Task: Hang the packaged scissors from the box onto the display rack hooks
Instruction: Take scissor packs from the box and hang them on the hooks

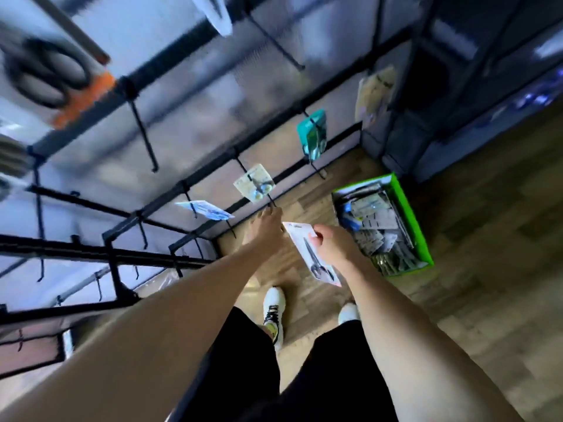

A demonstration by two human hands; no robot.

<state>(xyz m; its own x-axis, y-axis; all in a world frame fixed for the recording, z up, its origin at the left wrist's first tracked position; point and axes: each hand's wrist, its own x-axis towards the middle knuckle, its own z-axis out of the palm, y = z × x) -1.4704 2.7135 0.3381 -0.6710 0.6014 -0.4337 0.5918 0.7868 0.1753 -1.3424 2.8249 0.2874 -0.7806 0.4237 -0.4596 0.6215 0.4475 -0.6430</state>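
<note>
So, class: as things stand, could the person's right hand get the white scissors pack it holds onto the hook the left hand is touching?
Probably yes. The right hand holds the white pack just beside the left hand, whose fingers sit at the hook's tip. Nothing lies between them, though the left hand may need to shift.

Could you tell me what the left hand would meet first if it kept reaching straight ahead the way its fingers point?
Probably the hook bearing the pale scissors pack; the left hand fingertips are right at its tip, though depth is unclear.
</note>
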